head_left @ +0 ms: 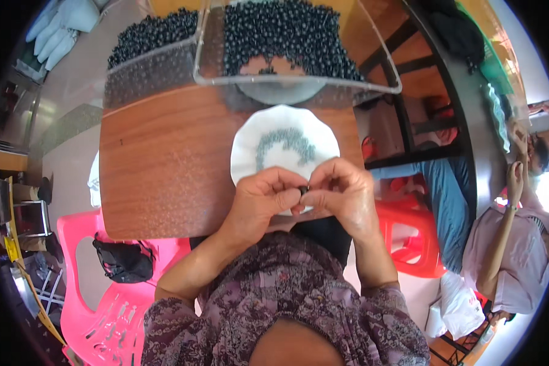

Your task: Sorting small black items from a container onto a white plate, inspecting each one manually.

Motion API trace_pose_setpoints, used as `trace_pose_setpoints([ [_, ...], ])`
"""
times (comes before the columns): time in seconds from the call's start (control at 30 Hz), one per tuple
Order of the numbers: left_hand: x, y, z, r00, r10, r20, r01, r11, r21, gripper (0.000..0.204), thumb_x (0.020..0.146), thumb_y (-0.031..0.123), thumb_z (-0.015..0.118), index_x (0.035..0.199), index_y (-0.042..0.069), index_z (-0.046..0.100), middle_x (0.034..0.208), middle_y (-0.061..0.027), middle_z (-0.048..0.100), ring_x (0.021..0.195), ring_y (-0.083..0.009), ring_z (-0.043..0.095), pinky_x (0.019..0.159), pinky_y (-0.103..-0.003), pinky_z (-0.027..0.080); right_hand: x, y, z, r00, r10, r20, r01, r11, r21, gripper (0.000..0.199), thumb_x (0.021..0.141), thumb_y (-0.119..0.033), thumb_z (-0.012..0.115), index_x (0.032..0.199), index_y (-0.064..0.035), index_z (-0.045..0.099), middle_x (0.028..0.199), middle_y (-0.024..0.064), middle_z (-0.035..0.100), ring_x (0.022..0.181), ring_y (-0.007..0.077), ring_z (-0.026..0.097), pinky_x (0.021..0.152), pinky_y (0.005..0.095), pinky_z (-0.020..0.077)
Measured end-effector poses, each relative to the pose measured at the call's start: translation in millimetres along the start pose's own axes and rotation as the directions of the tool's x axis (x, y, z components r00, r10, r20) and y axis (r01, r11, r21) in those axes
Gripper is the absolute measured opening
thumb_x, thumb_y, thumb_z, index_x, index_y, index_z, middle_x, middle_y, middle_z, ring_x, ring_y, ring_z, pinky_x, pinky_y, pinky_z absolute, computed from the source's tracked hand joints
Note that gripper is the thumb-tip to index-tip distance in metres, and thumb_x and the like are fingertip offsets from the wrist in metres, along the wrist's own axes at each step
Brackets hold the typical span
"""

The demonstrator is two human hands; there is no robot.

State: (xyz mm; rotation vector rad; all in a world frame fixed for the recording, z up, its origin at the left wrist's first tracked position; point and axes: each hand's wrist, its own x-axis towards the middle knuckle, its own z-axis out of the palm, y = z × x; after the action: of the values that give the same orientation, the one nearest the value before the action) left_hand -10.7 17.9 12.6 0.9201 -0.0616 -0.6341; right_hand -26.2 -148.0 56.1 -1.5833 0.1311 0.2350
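We see a brown wooden table (165,165) in the middle. Left of the table stands a pink plastic chair (91,293) with a black bag (123,261) on its seat. Right of the table is a red plastic stool (412,238). The floor (67,131) left of the table is pale and shiny in bright daylight.

glossy dark beads (287,30); clear plastic tray (299,82); wood-grain table (165,165); white plate (250,146).

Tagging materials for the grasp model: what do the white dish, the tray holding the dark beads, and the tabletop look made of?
White dish: likely ceramic or plastic, scalloped rim, matte-to-glossy; unclear which. Tray: clear plastic, see-through walls with bright edges. Tabletop: wood-grain laminate or veneer, reddish brown, slight sheen. Dark beads: glossy; material unclear.
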Motion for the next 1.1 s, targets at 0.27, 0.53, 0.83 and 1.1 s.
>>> trace_pose_setpoints([
  [0.27, 19.8, 4.0, -10.5, 0.975, -0.164, 0.146, 0.188, 0.968, -0.165, 0.018, 0.086, 0.006, 0.057, 0.102, -0.004, 0.056, 0.09, -0.0078, 0.06, 0.072, -0.0134, 0.058, 0.066, -0.025, 0.048, 15.4, -15.9, -5.0, 0.822, -0.519, 0.235, 0.541, 0.582, -0.607, 0.022, 0.06, 0.007, 0.07, 0.08, 0.0011, 0.062, 0.073, 0.0072, 0.058, 0.066, 0.0202, 0.055, 0.054, 0.0307, 0.0434],
  [0.53, 41.9, 12.0, -28.1, 0.964, -0.06, 0.258, 0.136, 0.948, -0.289, 0.015, 0.087, 0.006, 0.055, 0.099, -0.004, 0.054, 0.087, -0.0125, 0.06, 0.07, -0.0166, 0.058, 0.065, -0.027, 0.047, 84.1, -94.9, -22.1, 0.731, -0.663, 0.163, 0.559, 0.444, -0.7, 0.01, 0.068, 0.002, 0.064, 0.078, 0.0024, 0.062, 0.071, 0.0052, 0.06, 0.062, 0.0119, 0.055, 0.057, 0.0247, 0.0435],
  [0.83, 45.0, 6.9, -33.7, 0.971, -0.048, 0.233, 0.123, 0.939, -0.322, 0.015, 0.085, 0.007, 0.058, 0.096, -0.004, 0.055, 0.085, -0.0157, 0.062, 0.067, -0.0189, 0.058, 0.063, -0.03, 0.047, 250.2, -70.1, -37.7, 0.832, -0.198, 0.518, 0.542, 0.098, -0.835, 0.013, 0.068, -0.006, 0.067, 0.079, -0.0009, 0.062, 0.075, 0.0129, 0.064, 0.072, 0.0253, 0.062, 0.065, 0.0346, 0.0482],
  [1.1, 45.9, 4.6, -37.8, 0.969, -0.049, 0.241, 0.13, 0.934, -0.333, 0.021, 0.084, 0.011, 0.061, 0.096, -0.005, 0.056, 0.084, -0.0155, 0.062, 0.067, -0.0179, 0.057, 0.064, -0.03, 0.047, 280.7, -35.7, -20.8, 0.686, 0.075, 0.723, 0.716, -0.247, -0.654, 0.013, 0.064, -0.019, 0.069, 0.07, -0.0074, 0.067, 0.069, 0.0154, 0.064, 0.071, 0.0321, 0.064, 0.064, 0.0387, 0.0515],
])
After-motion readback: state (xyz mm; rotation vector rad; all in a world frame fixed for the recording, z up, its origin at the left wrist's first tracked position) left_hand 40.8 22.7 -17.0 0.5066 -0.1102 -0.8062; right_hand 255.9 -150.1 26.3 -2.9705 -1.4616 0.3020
